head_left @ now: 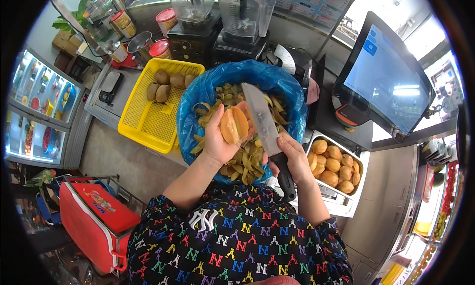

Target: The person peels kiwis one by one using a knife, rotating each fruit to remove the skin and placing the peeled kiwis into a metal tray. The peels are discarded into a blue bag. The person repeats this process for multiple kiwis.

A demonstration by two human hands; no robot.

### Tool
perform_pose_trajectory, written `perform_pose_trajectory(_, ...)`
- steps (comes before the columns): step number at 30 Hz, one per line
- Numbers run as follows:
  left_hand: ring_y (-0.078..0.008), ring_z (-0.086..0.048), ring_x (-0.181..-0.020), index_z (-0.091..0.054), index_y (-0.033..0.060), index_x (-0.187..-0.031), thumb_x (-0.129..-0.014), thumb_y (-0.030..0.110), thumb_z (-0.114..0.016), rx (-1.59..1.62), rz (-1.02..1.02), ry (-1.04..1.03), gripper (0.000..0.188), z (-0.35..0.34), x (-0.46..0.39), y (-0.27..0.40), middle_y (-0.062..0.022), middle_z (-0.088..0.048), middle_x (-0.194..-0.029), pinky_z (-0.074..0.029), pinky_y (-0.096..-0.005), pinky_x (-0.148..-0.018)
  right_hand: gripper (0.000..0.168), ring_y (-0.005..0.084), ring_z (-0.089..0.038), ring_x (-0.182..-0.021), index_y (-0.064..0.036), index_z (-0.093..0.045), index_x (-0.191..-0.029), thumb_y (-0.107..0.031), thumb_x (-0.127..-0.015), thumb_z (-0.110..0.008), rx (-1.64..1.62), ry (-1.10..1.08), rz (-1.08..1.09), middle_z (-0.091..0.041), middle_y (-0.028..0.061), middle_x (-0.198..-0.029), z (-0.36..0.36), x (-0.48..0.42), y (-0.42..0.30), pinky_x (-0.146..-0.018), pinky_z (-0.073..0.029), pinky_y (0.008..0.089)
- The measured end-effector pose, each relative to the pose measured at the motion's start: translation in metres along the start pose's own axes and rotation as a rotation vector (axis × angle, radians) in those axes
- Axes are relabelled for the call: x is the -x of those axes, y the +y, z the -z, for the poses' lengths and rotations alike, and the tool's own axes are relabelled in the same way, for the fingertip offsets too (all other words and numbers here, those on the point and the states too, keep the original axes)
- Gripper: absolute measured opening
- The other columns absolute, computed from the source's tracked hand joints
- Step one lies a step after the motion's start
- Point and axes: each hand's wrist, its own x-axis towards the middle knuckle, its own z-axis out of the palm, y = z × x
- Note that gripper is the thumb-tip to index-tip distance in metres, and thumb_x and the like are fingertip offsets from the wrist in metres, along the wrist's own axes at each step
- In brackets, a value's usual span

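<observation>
In my left hand (219, 140) rests a peeled orange-yellow fruit (234, 125) with a pale cut or groove down its face. My right hand (293, 155) is closed round the black handle of a broad-bladed kitchen knife (264, 123), whose blade points up and away, just right of the fruit. Both hands are over a bin lined with a blue plastic bag (193, 96), which holds many green-brown peels (246, 162). Right of the bag, a white rectangular tray (362, 170) holds several peeled fruits (331, 164).
A yellow plastic basket (139, 114) with several brown kiwifruits (162, 94) stands at the left. Two blenders (239, 21) are behind the bag. A touchscreen monitor (386, 77) stands at the right. A red cooler box (89, 225) is at the lower left.
</observation>
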Motion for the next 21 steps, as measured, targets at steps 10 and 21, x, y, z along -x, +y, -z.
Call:
perform_pose_trajectory(10, -0.0310, -0.037, -0.127, -0.031, -0.0017, -0.133, -0.093, 0.044, -0.041, 0.036, 0.031, -0.056, 0.061, 0.018, 0.000, 0.008, -0.0184, -0.040, -0.134, -0.042, -0.0446, -0.097, 0.027, 0.0104, -0.047, -0.044, -0.002, -0.046, -0.094, -0.025, -0.099, -0.033, 0.151, 0.192, 0.141, -0.060, 0.0113, -0.071, 0.020, -0.001, 0.018, -0.042, -0.040, 0.0217)
perform_pose_trajectory(21, -0.0317, -0.034, -0.128, -0.037, -0.0020, -0.128, -0.095, 0.042, -0.038, 0.113, -0.002, 0.080, 0.055, 0.019, -0.002, 0.007, -0.0201, -0.038, -0.134, -0.028, -0.0494, -0.106, 0.025, 0.0076, -0.046, -0.044, -0.003, -0.046, -0.088, -0.021, -0.099, -0.035, 0.499, 0.310, 0.061, -0.060, 0.0059, -0.068, 0.014, 0.025, 0.031, -0.043, -0.038, 0.0203)
